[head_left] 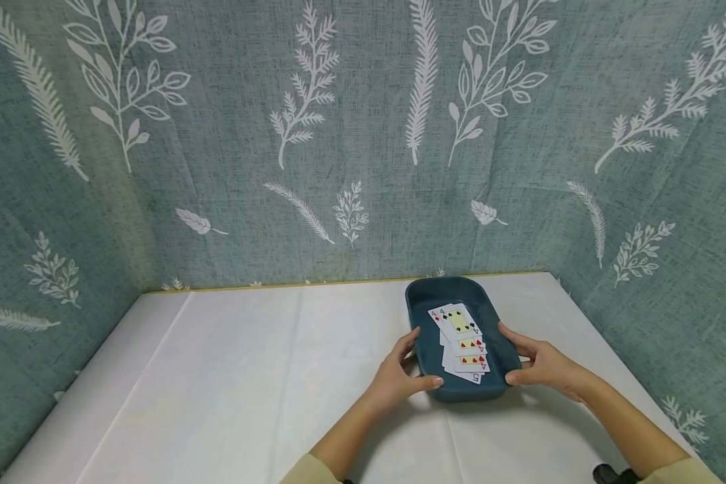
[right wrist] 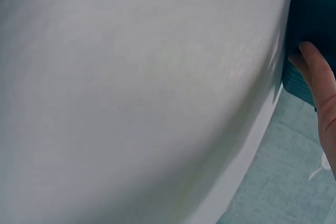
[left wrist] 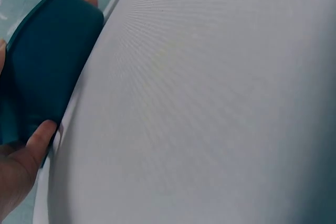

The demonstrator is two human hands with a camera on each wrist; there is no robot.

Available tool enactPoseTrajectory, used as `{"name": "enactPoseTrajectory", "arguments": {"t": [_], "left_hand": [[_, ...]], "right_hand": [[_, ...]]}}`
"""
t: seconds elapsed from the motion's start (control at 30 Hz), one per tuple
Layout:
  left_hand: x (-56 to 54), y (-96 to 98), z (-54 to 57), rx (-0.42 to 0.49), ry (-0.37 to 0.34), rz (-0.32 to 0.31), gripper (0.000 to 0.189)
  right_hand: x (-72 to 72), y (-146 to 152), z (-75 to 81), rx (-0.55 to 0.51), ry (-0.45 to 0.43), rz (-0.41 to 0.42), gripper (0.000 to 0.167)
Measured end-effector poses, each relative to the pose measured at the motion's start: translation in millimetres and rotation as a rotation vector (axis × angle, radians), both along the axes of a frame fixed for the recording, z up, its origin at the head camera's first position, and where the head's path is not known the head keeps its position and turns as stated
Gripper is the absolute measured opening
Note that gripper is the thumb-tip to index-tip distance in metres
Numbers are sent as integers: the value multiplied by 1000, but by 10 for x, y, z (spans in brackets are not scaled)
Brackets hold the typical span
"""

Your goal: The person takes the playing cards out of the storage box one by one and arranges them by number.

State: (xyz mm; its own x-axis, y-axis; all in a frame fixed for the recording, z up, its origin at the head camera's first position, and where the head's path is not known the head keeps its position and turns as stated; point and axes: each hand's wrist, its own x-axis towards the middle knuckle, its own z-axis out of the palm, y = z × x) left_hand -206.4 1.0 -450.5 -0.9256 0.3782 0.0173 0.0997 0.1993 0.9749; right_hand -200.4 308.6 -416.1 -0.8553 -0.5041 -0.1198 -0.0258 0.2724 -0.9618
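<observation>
A dark teal rectangular tray (head_left: 444,396) with rounded corners is held between both hands toward the right of the table. Several playing cards (head_left: 462,343) lie overlapped and face up inside it, showing black spades and red hearts. My left hand (head_left: 397,373) grips the tray's left side, its thumb at the near left corner. On the opposite side, my right hand (head_left: 543,365) holds the wall with thumb and fingers spread along it. The left wrist view shows the tray's outer wall (left wrist: 52,51) against my left thumb. Both palms are partly hidden.
A white cloth covers the table (head_left: 218,376), whose back edge meets a green-blue curtain (head_left: 363,134) with white leaf patterns. The same fabric hangs along the left and right sides. A small black object (head_left: 608,474) shows by the right sleeve.
</observation>
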Motion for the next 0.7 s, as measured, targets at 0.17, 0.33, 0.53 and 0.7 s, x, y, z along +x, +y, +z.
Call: {"name": "enactPoseTrajectory", "arguments": {"t": [0.17, 0.33, 0.53, 0.7], "left_hand": [[11, -82, -15, -7, 9, 5, 92], [30, -154, -15, -20, 6, 13, 92], [37, -237, -15, -9, 5, 19, 90], [79, -294, 37, 4, -1, 33, 89]], "right_hand": [[-7, -89, 12, 12, -9, -13, 93], [-15, -167, 7, 17, -12, -16, 93], [-36, -249, -11, 18, -14, -17, 95], [-46, -307, -24, 8, -11, -9, 94]]}}
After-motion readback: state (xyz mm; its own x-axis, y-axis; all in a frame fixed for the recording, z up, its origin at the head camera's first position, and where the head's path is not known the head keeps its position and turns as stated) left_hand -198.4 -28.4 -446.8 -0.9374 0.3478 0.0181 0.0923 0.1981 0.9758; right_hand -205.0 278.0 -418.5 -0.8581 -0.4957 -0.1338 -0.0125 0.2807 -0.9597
